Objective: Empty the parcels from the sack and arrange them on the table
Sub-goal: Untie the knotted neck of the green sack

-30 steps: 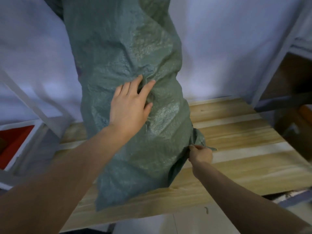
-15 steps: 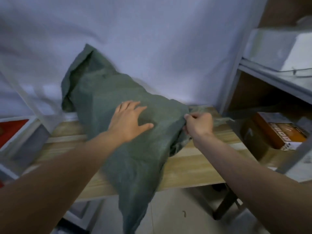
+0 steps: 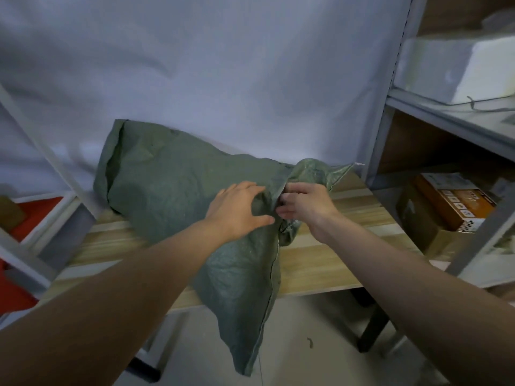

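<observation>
On the table [image 3: 348,215], a green woven sack [image 3: 172,196] is lying on its side, its bulging body resting across the wooden top and leaning back against the pale sheet [image 3: 223,65] that is hanging behind. One flat end of the sack is drooping over the table's near edge and hanging toward the floor [image 3: 306,344], with a stitched seam running down it. The other end is bunching up at the right, where a loose flap is sticking up near the shelf post.

The left hand [image 3: 237,210] is resting on top of the sack near that bunched end, fingers spread and slightly bent, pressing into the fabric. The right hand [image 3: 306,203] is just beside it, almost touching, fingers curled and gripping a fold of the gathered fabric. No parcels are showing outside the sack.

To the right, a grey shelf [image 3: 446,112] is carrying a white foam box [image 3: 451,65] on an upper level and an orange carton [image 3: 457,201] on top of a brown box [image 3: 423,227] lower down. To the left, a grey frame [image 3: 53,162] is slanting past a red bin [image 3: 33,215].
</observation>
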Motion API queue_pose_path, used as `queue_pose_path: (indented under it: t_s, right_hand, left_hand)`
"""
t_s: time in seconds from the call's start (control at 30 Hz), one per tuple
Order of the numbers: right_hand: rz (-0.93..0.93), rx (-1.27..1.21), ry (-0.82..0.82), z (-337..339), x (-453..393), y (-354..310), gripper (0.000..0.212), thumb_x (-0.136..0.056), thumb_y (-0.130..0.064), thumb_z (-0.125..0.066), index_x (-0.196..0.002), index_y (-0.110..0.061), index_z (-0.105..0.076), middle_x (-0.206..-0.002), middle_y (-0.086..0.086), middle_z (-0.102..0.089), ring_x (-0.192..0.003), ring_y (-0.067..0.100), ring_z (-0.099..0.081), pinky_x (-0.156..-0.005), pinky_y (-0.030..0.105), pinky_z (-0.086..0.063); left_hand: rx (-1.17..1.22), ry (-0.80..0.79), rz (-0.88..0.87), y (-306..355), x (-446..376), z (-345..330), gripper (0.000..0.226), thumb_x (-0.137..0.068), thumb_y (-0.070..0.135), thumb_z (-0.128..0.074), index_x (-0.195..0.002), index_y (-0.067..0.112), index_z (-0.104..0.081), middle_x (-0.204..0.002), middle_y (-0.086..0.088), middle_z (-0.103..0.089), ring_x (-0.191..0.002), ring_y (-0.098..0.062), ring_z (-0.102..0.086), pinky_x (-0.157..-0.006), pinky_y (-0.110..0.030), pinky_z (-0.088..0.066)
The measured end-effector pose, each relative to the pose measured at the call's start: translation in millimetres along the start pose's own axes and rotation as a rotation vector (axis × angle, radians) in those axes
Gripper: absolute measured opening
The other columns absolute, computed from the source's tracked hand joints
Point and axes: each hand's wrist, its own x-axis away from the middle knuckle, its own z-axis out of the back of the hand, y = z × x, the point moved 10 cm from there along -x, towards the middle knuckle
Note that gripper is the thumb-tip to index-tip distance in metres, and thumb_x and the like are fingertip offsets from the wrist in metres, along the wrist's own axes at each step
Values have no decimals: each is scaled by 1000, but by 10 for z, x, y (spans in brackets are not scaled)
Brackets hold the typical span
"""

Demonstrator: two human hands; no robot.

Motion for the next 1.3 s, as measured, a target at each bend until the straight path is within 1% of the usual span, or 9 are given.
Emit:
queue_pose_path:
  t_s: [0.23, 0.33, 0.43, 0.6, 0.83, 0.97, 1.13, 1.2, 1.3]
  right_hand:
    - [-42, -17, 430, 627, 66, 444, 40, -95, -20, -64, -133, -8, -55, -106, 5, -64, -83, 17, -59, -77, 31, -45]
    - [-119, -42, 421, 657, 6, 598, 71, -94, -35, -66, -151, -9, -34, -144, 10, -50, -127, 30, -51, -93, 35, -39]
    - [-150, -145, 376, 588, -110, 670, 83, -92, -39, -67, -156, -9, -24, -154, 10, -42, -139, 32, -41, -107, 42, -37]
    - [-170, -321, 352, 436, -235, 696, 84, -88, -36, -73, -155, -13, -27, -146, 7, -49, -131, 32, -49, -112, 49, -39]
    - [-62, -307, 542, 652, -286, 340, 5, -92, -18, -69, -93, -15, -73, -79, -8, -65, -76, 12, -59, -81, 23, -47]
    - [239, -260, 659, 972, -322, -616, 24, -94, -18, -62, -70, -18, -69, -68, -4, -64, -71, 14, -61, -70, 35, -54]
    - [499, -111, 527, 883, -290, -1827, 17, -92, -20, -59, -80, -14, -71, -71, -4, -66, -70, 12, -65, -74, 32, -51]
    - [458, -2, 469, 800, -282, -1614, 14, -93, -19, -62, -99, -10, -72, -86, 0, -68, -83, 12, -63, -83, 31, -52]
    - [169, 121, 344, 720, -220, -643, 47, -86, -32, -74, -125, -11, -61, -118, 2, -65, -105, 15, -59, -97, 34, -50]
  left_hand:
    - [-13, -21, 29, -27, 9, -191, 78, -82, 64, -64, -146, 25, -45, -143, -1, -53, -132, -22, -47, -110, -37, -33]
    - [-40, 33, 32, -9, -7, -165, 72, -82, 64, -64, -141, 26, -52, -137, 1, -58, -127, -21, -50, -107, -36, -35]
    - [-43, 99, 31, 6, -25, -119, 54, -85, 57, -66, -131, 28, -61, -129, 5, -64, -120, -19, -53, -103, -34, -37]
    - [67, 197, 36, -51, 8, -77, 20, -89, 37, -70, -106, 28, -76, -109, 9, -72, -106, -16, -57, -95, -33, -42]
    - [89, 297, -36, -46, -76, 132, 14, -88, 36, -71, -97, 29, -79, -119, 13, -68, -108, -14, -57, -98, -30, -33]
    - [80, 375, -86, 122, -345, 548, 14, -87, 38, -71, -96, 31, -79, -126, 14, -64, -115, -14, -54, -100, -30, -29]
    - [-5, 331, -105, 427, -626, 581, 15, -91, 38, -66, -99, 35, -78, -126, 15, -64, -116, -16, -55, -100, -31, -31]
    - [99, 344, -42, 375, -632, 533, 14, -90, 37, -67, -98, 34, -79, -113, 13, -71, -108, -15, -62, -98, -33, -41]
    - [204, 329, 77, 286, -662, 496, 15, -90, 37, -69, -97, 31, -80, -99, 10, -76, -95, -12, -69, -80, -27, -50]
